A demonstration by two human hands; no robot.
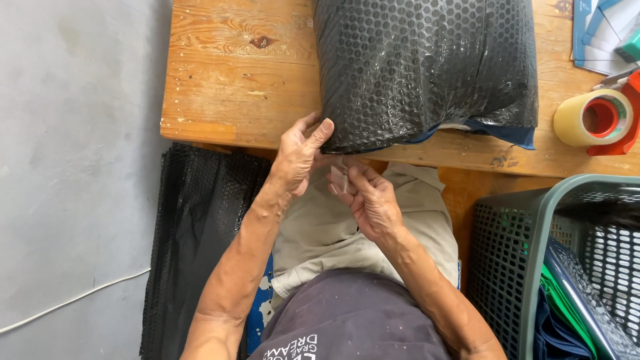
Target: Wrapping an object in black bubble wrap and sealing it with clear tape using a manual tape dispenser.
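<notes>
Holding the black bubble-wrapped parcel [427,67] at its near corner on the wooden worktop [227,87], left hand [297,157] fingers pressed on the wrap; right hand [370,200] fingers pinching a clear tape strip [339,180] just below. Best laid flat across the fold, taut, without touching the sticky side.

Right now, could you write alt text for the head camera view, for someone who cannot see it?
Seen from above, a person's left hand presses the edge of a black bubble-wrapped parcel on a wooden table, while the right hand holds a strip of clear tape. A tape roll and green basket sit right.
</notes>
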